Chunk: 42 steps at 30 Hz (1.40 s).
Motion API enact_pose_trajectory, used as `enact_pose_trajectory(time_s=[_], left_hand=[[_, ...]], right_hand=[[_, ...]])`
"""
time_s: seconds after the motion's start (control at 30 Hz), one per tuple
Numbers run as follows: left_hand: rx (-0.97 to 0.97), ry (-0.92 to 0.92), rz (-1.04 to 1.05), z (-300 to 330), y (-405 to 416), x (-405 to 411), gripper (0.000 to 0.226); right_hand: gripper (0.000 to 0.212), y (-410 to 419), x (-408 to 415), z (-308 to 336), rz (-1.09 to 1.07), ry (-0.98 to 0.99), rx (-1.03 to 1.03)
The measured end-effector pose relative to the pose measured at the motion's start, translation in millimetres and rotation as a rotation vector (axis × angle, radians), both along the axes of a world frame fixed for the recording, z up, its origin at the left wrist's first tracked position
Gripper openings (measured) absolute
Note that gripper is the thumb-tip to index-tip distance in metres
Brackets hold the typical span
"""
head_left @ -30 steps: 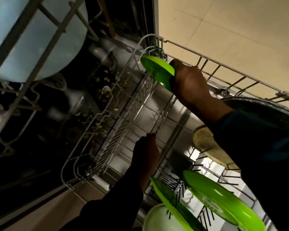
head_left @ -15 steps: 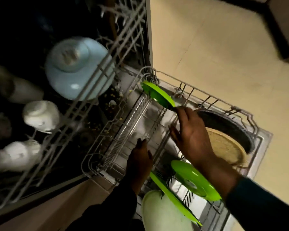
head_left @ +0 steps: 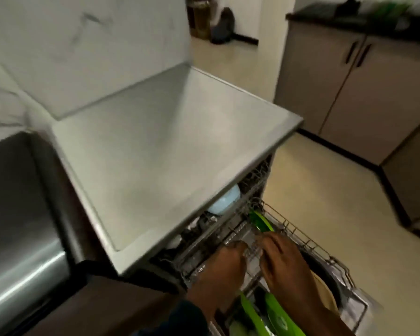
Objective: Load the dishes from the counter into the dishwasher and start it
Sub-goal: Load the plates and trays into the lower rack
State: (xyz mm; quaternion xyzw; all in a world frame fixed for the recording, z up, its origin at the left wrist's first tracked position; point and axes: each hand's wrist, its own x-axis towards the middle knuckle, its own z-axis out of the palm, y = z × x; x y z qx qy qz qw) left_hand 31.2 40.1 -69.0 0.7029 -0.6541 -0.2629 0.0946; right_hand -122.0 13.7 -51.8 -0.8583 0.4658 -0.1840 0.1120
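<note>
The dishwasher's lower rack (head_left: 308, 246) is pulled out below the steel counter (head_left: 167, 141). A green plate (head_left: 261, 221) stands on edge at the rack's far end. Two more green plates (head_left: 278, 316) stand at the near end, beside a dark pan (head_left: 325, 267) and a tan round board (head_left: 326, 297). My left hand (head_left: 218, 270) is over the rack's middle, its fingers curled onto a row of wire tines. My right hand (head_left: 284, 265) is next to it, fingers stretched out and touching the wires just below the far green plate. A light blue bowl (head_left: 224, 200) sits in the upper rack under the counter's edge.
A steel sink (head_left: 14, 214) lies left of the counter. Marble wall panels rise behind it. Beige floor (head_left: 325, 190) spreads right of the rack, with grey cabinets (head_left: 373, 93) and a dark worktop beyond. The counter's top holds no dishes.
My head has lifted, so the counter top now fills the view. My right hand let go of the far green plate and drew back beside my left hand on the tines.
</note>
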Motion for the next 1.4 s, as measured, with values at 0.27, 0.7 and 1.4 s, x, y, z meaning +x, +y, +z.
enact_pose_trajectory(time_s=[0.27,0.7,1.4], left_hand=[[-0.16,0.012,0.092,108,100,93,0.033],[-0.36,-0.199,0.564,197,239,222,0.025],[-0.449,-0.319,1.081,206,374,370,0.023]], right_hand=[[0.043,50,78,114,0.234,-0.182,-0.224],[0.03,114,200,172,0.618,-0.345,-0.277],[0.034,174,432,194,1.138,-0.405,-0.211]])
